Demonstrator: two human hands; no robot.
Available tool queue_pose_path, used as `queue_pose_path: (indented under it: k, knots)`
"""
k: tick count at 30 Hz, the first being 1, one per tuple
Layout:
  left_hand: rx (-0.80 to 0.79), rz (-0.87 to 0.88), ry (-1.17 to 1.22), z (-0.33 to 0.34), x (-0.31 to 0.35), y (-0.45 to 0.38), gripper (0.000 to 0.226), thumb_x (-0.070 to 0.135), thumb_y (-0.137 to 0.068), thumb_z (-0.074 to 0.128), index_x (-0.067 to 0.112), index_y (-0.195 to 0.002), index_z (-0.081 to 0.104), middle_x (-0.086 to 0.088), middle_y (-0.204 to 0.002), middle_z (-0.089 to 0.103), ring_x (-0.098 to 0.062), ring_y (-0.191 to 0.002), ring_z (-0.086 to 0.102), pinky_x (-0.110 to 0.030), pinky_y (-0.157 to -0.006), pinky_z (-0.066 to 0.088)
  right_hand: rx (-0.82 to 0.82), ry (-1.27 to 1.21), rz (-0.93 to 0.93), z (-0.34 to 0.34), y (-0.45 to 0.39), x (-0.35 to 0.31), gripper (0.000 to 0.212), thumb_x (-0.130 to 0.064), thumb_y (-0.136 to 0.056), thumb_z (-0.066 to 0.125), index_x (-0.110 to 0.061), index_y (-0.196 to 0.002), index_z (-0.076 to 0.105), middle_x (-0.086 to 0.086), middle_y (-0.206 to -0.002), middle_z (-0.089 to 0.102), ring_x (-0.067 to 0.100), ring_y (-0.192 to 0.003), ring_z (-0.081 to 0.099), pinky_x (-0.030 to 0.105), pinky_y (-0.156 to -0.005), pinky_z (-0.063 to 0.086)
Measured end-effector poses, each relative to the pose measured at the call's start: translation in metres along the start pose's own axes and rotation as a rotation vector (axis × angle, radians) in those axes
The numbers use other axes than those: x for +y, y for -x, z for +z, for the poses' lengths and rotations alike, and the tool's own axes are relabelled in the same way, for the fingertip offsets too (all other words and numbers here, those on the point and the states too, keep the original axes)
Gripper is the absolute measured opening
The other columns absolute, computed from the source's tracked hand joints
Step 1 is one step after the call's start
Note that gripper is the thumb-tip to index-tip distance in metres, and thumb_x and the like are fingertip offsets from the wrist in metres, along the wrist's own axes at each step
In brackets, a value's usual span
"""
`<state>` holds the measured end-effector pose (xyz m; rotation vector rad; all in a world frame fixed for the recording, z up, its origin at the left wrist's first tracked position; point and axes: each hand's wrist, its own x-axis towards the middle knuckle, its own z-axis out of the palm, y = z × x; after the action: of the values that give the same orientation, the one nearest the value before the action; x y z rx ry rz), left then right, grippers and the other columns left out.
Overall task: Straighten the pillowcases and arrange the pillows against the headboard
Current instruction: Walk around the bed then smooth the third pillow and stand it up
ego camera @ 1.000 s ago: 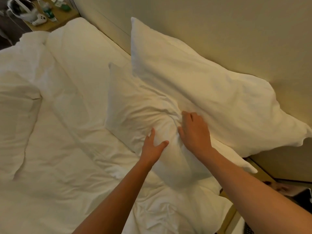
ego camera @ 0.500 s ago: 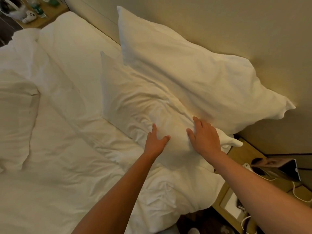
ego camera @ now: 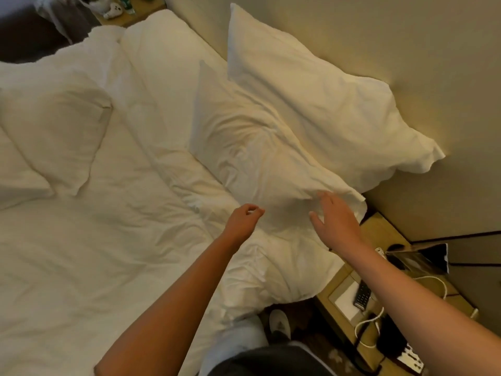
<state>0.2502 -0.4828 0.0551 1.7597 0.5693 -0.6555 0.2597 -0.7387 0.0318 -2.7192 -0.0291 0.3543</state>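
A white pillow (ego camera: pixel 320 101) leans upright against the beige headboard (ego camera: pixel 379 36). In front of it a second, creased white pillow (ego camera: pixel 252 147) lies tilted on the bed. My right hand (ego camera: pixel 334 221) is flat with fingers spread, touching that pillow's near corner. My left hand (ego camera: pixel 244 221) hovers just off the pillow's near edge, fingers loosely curled, holding nothing. Two more white pillows (ego camera: pixel 54 126) lie flat on the far left side of the bed.
Rumpled white bedding (ego camera: pixel 122 240) covers the bed. A wooden nightstand (ego camera: pixel 379 289) at the lower right holds a remote, cables and a tablet. Another nightstand (ego camera: pixel 127 9) with small items stands at the top left. My legs and a shoe (ego camera: pixel 279 321) are below.
Both hands have drawn back from the front pillow's middle to its near corner. My left hand has lifted off and curled. The view has pulled back from the bed.
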Motion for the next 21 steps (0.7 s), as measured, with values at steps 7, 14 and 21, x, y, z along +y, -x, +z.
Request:
queue_pose_path:
  k: [7, 14, 21]
  knots:
    - [0.225, -0.034, 0.216, -0.013, -0.092, 0.124, 0.025, 0.041, -0.099, 0.058, 0.023, -0.111, 0.07, -0.001, -0.106, 0.074, -0.017, -0.098, 0.072, -0.041, -0.088, 0.059, -0.194, -0.271, -0.065, 0.028, 0.11, 0.0, 0.046, -0.043, -0.101, 0.06, -0.024, -0.143, 0.053, -0.003, -0.142, 0.061, 0.017, -0.131, 0.056, 0.036, -0.103, 0.047]
    - [0.457, -0.149, 0.446, -0.015, -0.196, 0.243, 0.024, 0.034, -0.103, 0.055, 0.018, -0.113, 0.069, -0.001, -0.101, 0.076, -0.015, -0.092, 0.074, -0.035, -0.084, 0.061, -0.458, -0.259, -0.206, 0.074, 0.196, -0.052, 0.034, -0.043, -0.102, 0.059, -0.029, -0.133, 0.061, -0.012, -0.12, 0.068, 0.004, -0.108, 0.063, 0.026, -0.091, 0.051]
    - [0.708, -0.243, 0.71, -0.018, -0.305, 0.358, 0.024, 0.034, -0.105, 0.052, 0.017, -0.11, 0.069, -0.002, -0.101, 0.076, -0.015, -0.094, 0.073, -0.033, -0.084, 0.06, -0.693, -0.133, -0.594, 0.136, 0.281, -0.187, 0.028, -0.048, -0.102, 0.056, -0.031, -0.124, 0.065, -0.018, -0.104, 0.067, -0.004, -0.092, 0.063, 0.015, -0.076, 0.05]
